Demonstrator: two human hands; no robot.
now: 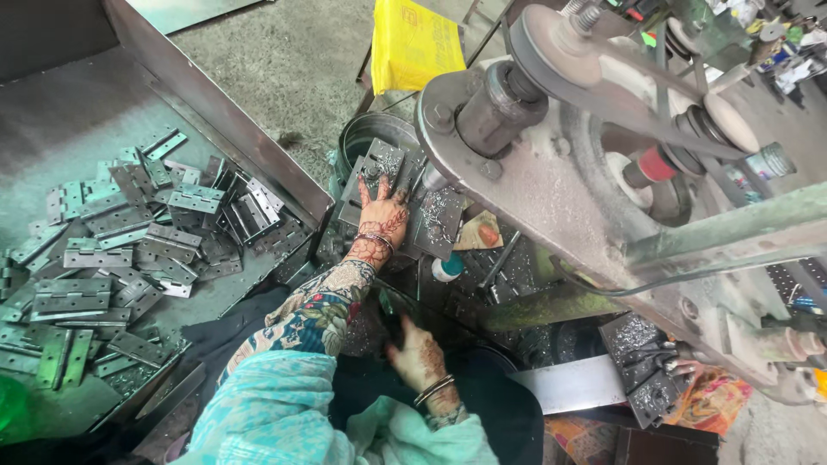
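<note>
My left hand (382,220) reaches forward to the machine bed, its fingers spread around the lower end of a grey metal hinge (379,164) strewn with metal chips. A patterned sleeve and bangles cover that arm. My right hand (418,355), also wearing bangles, sits low near my lap. Its fingers are closed on a dark metal piece (389,319), which is too shadowed to identify. A second chip-covered hinge plate (438,222) lies just right of my left hand.
A steel tray (215,112) at left holds a heap of several grey hinges (129,250). A belt-driven machine with a pulley (551,52) and a large wheel fills the right. More hinge plates (644,370) lie at lower right. A round metal tin (375,129) and a yellow bag (412,43) sit beyond.
</note>
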